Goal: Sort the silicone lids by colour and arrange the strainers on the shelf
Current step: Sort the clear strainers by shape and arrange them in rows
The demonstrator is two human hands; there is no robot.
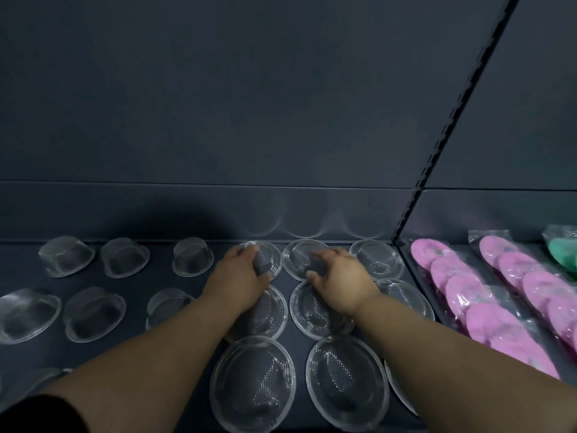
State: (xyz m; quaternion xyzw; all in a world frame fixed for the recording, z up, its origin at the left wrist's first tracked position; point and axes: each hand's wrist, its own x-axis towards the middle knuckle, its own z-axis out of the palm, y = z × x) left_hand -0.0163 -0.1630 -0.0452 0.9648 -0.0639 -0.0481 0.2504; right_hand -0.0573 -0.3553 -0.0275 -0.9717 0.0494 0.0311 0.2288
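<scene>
While my left hand and right hand each cup a back-row strainer, I go gently.
Left strainer and right strainer sit just beside each other on the shelf; I'd slide, not lift, keeping gaps even. Pink lids lie right of both hands.

Dark shelf w/ rows of mesh strainers; right bay: bagged pink lids, green lid at rear.

both hands on back-row mesh strainers on the dark shelf, pink lids bagged off right
</scene>
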